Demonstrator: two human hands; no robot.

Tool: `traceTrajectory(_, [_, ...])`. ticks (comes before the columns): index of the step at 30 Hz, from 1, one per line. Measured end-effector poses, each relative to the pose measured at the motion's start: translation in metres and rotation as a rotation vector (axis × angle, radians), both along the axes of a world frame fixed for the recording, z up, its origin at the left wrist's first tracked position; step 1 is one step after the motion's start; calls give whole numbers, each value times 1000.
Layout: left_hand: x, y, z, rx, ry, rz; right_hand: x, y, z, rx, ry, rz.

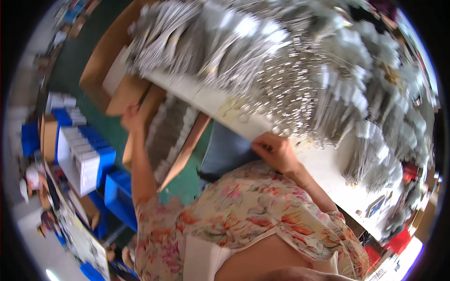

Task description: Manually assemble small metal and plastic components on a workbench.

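Note:
My left hand (132, 118) reaches out over the open cardboard box (180, 161) on the left, at the edge of its flap. Motion smears its fingers, so whether they grip the cardboard does not show. Grey bundles with white ends (166, 129) are packed in that box. My right hand (276, 151) is at the near edge of the white table (323, 164), its fingers curled together; anything inside them is hidden. Just beyond it lies a heap of loose, shiny metal pieces (290, 89), too blurred to name. Bundles of thin grey-white strands (225, 42) are piled along the table.
Another cardboard box (105, 70) stands by the table's left end. Blue and white bins (84, 159) are stacked at the left on the green floor (77, 77). Two people (40, 187) are at a long table farther left. A blue stool-like surface (227, 147) is below the table edge.

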State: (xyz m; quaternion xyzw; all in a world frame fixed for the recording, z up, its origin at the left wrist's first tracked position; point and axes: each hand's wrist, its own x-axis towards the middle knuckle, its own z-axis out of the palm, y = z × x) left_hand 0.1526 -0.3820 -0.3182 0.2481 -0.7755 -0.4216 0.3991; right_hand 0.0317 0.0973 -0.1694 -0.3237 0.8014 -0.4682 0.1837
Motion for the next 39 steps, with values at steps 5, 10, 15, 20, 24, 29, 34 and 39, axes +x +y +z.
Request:
traceTrajectory(5, [-146, 101, 219, -212, 91, -109, -25, 23, 31, -134, -48, -48])
traceTrajectory(10, [-317, 209, 265, -521, -105, -615, -66, 83, 53, -141, 54, -265])
traceTrajectory(15, [-478, 183, 190, -654, -338, -703, -99, 145, 83, -56, 114, -505])
traceTrajectory(20, [-535, 170, 152, -879, -686, -636, -167, 193, 88, 75, 313, -598])
traceTrajectory(24, [-532, 163, 153, -787, -683, -619, -266, 199, 68, 214, 470, -626])
traceTrajectory(29, [-515, 175, 169, -956, -641, -515, -352, 179, 46, 511, 425, -716])
traceTrajectory(34, [-497, 209, 196, -1058, -624, -325, -382, 178, 26, 545, 252, -700])
traceTrajectory(39, [-510, 244, 195, -495, -371, -549, -352, 171, 67, 60, 494, -888])
